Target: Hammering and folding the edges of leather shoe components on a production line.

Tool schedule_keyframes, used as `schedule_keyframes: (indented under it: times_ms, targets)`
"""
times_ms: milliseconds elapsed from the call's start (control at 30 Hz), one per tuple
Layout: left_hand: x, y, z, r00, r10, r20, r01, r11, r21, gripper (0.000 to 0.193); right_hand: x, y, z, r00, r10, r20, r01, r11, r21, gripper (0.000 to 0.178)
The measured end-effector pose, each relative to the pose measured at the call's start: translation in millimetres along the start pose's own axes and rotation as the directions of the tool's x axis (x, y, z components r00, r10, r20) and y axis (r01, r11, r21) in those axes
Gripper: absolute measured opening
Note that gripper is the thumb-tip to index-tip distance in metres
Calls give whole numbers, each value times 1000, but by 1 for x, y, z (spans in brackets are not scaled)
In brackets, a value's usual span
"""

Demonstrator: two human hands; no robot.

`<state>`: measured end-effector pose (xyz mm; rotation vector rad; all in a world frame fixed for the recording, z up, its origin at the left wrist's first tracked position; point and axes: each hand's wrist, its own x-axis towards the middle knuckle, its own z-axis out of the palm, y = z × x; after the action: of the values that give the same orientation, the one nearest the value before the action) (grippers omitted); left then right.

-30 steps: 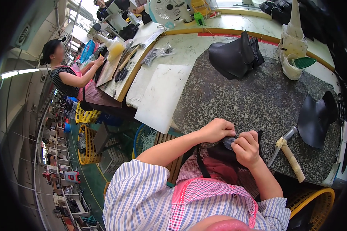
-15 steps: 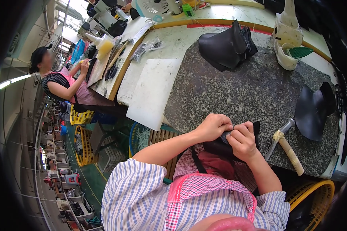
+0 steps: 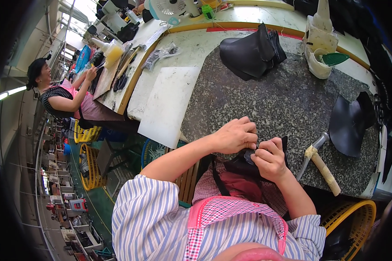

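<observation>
A dark, pliable leather-like piece (image 3: 238,167) lies at the near edge of the stone slab, partly over my lap. My right hand (image 3: 270,161) has its fingers curled tightly around the piece's edge. Just left of it, my left hand (image 3: 236,136) is closed with fingertips pinched together above the piece; whatever is between them is too small to make out. A small shiny dark patch shows between the two hands. To the right, a hammer (image 3: 321,167) with a metal head and a tape-wrapped handle rests on the slab.
Stacked black leather-like pieces (image 3: 252,51) stand on the speckled slab (image 3: 244,102); another curved piece (image 3: 350,126) lies at right. A glue bottle in a crusted holder (image 3: 320,45) is at the back. A white sheet (image 3: 170,102) lies left. A co-worker (image 3: 67,95) works further left.
My left hand has lifted slightly up and left, its fingers turning above the piece. My right hand keeps its grip. The co-worker's head and hands have moved, and the whole view has shifted slightly.
</observation>
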<state>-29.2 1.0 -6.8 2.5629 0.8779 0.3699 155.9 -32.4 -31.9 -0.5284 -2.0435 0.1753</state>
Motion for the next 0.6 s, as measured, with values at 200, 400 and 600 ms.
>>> schedule_keyframes:
  times_ms: [200, 400, 600]
  targets:
    - [3, -11, 4, 1000, -8, 23, 16, 941, -339, 17, -4, 6, -1, 994, -71, -79, 73, 997, 29, 13]
    - [-11, -3, -4, 933, -316, 170, 336, 602, -724, 27, 1, 7, 3, 998, 38, -44, -41, 998, -57, 14]
    - [-3, -5, -19, 828, -348, 439, 559, 454, -694, 25, -3, 9, 5, 995, 69, -68, -74, 995, -70, 14]
